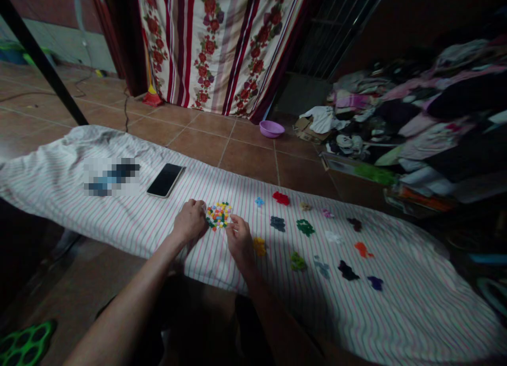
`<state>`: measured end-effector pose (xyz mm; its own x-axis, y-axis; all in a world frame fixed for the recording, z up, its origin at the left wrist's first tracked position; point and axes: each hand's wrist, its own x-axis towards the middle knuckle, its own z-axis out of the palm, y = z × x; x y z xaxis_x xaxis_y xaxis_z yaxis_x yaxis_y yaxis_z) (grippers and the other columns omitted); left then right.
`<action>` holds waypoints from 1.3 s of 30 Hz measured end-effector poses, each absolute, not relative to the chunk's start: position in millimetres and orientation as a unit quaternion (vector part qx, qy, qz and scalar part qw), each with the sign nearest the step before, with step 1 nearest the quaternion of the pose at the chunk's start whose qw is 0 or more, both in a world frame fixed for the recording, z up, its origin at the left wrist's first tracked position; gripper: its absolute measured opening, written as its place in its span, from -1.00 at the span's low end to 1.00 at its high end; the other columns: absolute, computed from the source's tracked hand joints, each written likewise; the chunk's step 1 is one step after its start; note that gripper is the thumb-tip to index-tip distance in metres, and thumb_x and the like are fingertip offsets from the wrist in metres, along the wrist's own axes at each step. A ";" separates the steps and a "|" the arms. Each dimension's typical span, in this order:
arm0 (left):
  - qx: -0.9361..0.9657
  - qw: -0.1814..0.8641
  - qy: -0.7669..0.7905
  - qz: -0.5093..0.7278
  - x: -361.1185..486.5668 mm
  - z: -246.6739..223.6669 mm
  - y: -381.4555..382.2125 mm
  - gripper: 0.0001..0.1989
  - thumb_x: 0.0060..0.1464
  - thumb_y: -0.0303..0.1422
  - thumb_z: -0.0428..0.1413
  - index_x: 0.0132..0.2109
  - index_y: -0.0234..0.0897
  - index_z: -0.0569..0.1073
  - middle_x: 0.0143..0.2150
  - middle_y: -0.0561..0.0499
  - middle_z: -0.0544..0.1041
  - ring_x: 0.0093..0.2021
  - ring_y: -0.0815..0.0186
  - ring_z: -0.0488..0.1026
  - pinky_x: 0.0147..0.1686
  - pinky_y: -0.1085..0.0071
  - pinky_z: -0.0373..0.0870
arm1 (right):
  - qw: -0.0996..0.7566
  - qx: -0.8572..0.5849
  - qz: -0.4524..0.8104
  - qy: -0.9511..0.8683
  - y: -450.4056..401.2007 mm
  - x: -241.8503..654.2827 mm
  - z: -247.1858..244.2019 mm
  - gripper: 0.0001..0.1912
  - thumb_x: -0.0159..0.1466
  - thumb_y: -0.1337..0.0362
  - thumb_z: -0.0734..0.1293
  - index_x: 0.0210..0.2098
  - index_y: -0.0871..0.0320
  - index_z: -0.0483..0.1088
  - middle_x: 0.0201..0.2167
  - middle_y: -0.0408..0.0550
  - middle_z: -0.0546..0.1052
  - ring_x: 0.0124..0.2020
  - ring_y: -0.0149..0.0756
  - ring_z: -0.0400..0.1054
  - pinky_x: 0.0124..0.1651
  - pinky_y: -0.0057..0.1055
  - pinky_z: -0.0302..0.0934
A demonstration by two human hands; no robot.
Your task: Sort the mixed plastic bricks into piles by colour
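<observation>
A mixed pile of small coloured beads or pieces [219,216] lies on a striped cloth [206,176]. At the pile's left edge rests my left hand [190,219], its fingers curled down; what they hold, if anything, is hidden. My right hand [240,240] is at the right edge, thumb and fingers pinched together. Anything between those fingertips is too small to make out. Right of my hands are small piles sorted by colour, among them a yellow pile [259,246], a red pile [281,198], a dark green pile [305,227] and a black pile [348,271].
A phone [165,180] lies on the cloth left of my hands, with a pixelated object [111,177] farther left. Beyond the cloth are a tiled floor, a purple basin [271,129] and a floral curtain [222,49]. Heaped clothes [415,107] fill the right.
</observation>
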<state>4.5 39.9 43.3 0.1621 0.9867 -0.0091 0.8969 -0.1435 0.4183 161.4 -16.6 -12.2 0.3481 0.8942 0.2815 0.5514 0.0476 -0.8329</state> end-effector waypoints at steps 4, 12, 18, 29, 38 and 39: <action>0.745 0.233 0.615 0.113 -11.0 50.9 40.1 -0.61 0.14 -0.41 -0.10 0.09 -0.28 0.39 -0.01 -0.13 0.44 -0.14 0.30 0.46 -0.07 0.37 0.35 | 0.404 -0.667 0.142 -0.610 -24.0 164.1 3.8 -0.62 0.19 0.38 0.18 -0.03 0.19 0.41 -0.16 0.06 0.45 -0.22 -0.26 0.40 -0.18 -0.35 0.35; 0.783 0.262 0.548 0.133 -6.0 41.8 25.5 -0.40 0.02 -0.29 0.11 0.22 -0.33 0.22 0.01 -0.17 0.39 -0.10 0.22 0.47 -0.08 0.29 0.40 | 0.313 -0.677 0.122 -0.655 -19.2 162.5 12.6 -0.53 0.18 0.35 0.25 0.10 0.23 0.35 -0.17 0.08 0.43 -0.24 -0.22 0.37 -0.14 -0.31 0.33; 0.779 0.269 0.541 0.167 16.2 34.6 31.3 -0.51 0.05 -0.37 0.09 0.15 -0.27 0.29 -0.06 -0.10 0.39 -0.13 0.27 0.47 -0.07 0.30 0.41 | 0.360 -0.632 0.148 -0.670 -13.0 167.0 11.8 -0.58 0.23 0.35 0.21 0.08 0.19 0.36 -0.22 0.03 0.45 -0.21 -0.24 0.39 -0.13 -0.34 0.34; 0.735 0.218 0.624 0.151 16.6 48.5 44.5 -0.65 0.20 -0.40 -0.11 0.05 -0.33 0.42 -0.06 -0.15 0.42 -0.18 0.29 0.49 -0.12 0.36 0.39 | 0.368 -0.655 0.111 -0.651 6.4 176.0 10.5 -0.55 0.26 0.47 0.05 0.03 0.27 0.40 -0.14 0.18 0.46 -0.04 -0.15 0.36 0.07 -0.23 0.28; 0.743 0.240 0.615 0.109 31.6 53.7 46.7 -0.65 0.17 -0.47 -0.12 0.01 -0.24 0.45 -0.07 -0.08 0.44 -0.17 0.33 0.48 -0.14 0.44 0.34 | 0.315 -0.652 0.155 -0.672 15.6 176.7 16.3 -0.51 0.22 0.52 0.06 0.07 0.23 0.38 -0.10 0.12 0.50 -0.04 -0.22 0.39 0.05 -0.31 0.28; 0.741 0.252 0.612 0.113 32.6 55.2 46.8 -0.64 0.16 -0.49 -0.12 0.01 -0.24 0.46 -0.07 -0.07 0.45 -0.16 0.33 0.48 -0.12 0.44 0.33 | 0.320 -0.648 0.160 -0.673 15.8 177.1 17.7 -0.51 0.23 0.52 0.06 0.06 0.22 0.39 -0.10 0.10 0.51 -0.06 -0.23 0.39 0.04 -0.33 0.29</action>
<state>32.6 46.8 55.2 0.2249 0.9641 -0.1410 0.8497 -0.1232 0.5126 177.1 15.8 17.7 0.0438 0.9739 0.2229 0.7688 0.1096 -0.6300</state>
